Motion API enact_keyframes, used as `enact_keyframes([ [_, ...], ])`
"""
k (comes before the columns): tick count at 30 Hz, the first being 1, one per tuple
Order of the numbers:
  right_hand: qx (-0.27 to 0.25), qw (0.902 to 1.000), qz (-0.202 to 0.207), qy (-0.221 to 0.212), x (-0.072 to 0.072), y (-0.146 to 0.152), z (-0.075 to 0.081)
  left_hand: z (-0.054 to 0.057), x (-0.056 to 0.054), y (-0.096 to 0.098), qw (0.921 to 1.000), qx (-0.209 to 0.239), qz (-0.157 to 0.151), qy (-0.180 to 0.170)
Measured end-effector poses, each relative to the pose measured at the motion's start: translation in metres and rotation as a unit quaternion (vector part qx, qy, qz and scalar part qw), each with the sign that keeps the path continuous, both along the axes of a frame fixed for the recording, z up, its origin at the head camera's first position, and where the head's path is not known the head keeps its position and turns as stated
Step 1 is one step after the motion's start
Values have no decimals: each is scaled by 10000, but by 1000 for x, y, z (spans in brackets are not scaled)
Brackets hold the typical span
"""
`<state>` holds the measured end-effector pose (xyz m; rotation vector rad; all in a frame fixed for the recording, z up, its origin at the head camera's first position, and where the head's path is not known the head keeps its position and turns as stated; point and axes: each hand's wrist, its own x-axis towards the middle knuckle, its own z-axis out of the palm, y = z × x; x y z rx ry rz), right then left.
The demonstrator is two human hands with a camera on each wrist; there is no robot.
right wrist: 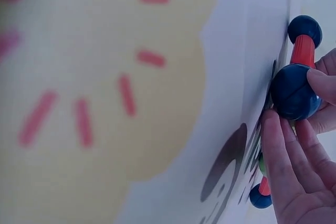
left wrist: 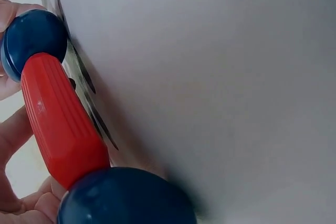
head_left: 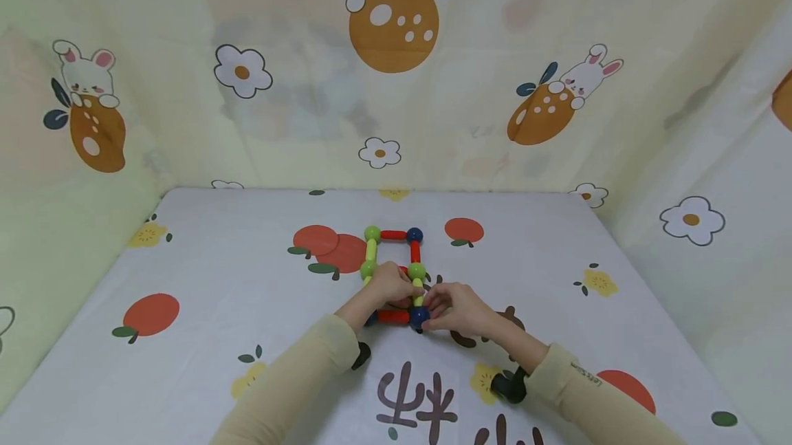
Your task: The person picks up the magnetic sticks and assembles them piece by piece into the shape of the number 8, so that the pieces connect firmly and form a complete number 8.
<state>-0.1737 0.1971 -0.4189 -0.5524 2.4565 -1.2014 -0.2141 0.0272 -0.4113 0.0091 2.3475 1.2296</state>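
A ladder-shaped frame of magnetic rods and balls lies on the table. Its near right corner is a dark blue ball (head_left: 419, 317), which my right hand (head_left: 460, 309) holds between thumb and fingers; the right wrist view shows this blue ball (right wrist: 295, 92) up close. My left hand (head_left: 391, 284) reaches over the frame and pinches the light green rod (head_left: 418, 291) just above that ball. The near red rod (head_left: 393, 316) joins two blue balls, seen closely as a red rod (left wrist: 60, 119) in the left wrist view. Part of the left side is hidden under my left hand.
The frame's far end has a green ball (head_left: 372, 234), a red rod (head_left: 393, 235) and a blue ball (head_left: 414, 235). A printed white cloth (head_left: 235, 321) covers the table. A patterned curtain (head_left: 297, 122) stands behind it. Black wrist mounts (head_left: 510, 386) sit by both sleeves.
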Motion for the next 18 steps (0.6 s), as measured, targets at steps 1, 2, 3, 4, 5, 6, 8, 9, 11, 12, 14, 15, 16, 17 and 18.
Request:
enact_keyframes([
  [1,8,10000,15,2,0,0,0,0,0,0,10000,18,-8,16],
  [2,7,10000,17,6,0,0,0,0,0,0,10000,30,-13,55],
  [3,5,10000,22,25,-1,1,1,0,0,0,10000,34,-11,90],
  [4,13,10000,22,53,-1,1,2,0,0,0,9999,47,-13,133],
  [5,31,10000,25,78,-1,1,2,1,0,0,9998,36,-28,180],
  [6,50,10000,28,75,-1,1,3,1,1,0,9997,-12,-63,247],
  [8,69,9999,44,59,-1,0,4,1,1,-1,9987,-191,-172,436],
  [9,78,9999,64,53,-1,-1,4,1,1,-1,9979,-278,-227,539],
  [11,66,9999,108,23,-1,-2,4,1,1,-2,9948,-505,-359,811],
  [12,56,9999,131,19,-1,-2,4,2,2,-3,9926,-605,-431,959],
  [14,41,9998,172,38,-1,-2,5,4,3,-4,9879,-725,-574,1247],
  [15,29,9998,191,48,-2,-1,5,5,4,-5,9851,-767,-648,1397],
  [16,18,9998,198,54,-2,0,5,6,5,-6,9820,-806,-719,1550],
  [17,19,9998,207,78,-3,1,5,7,6,-8,9791,-820,-793,1685],
  [18,35,9997,216,115,-3,2,6,9,7,-11,9756,-847,-860,1834],
])
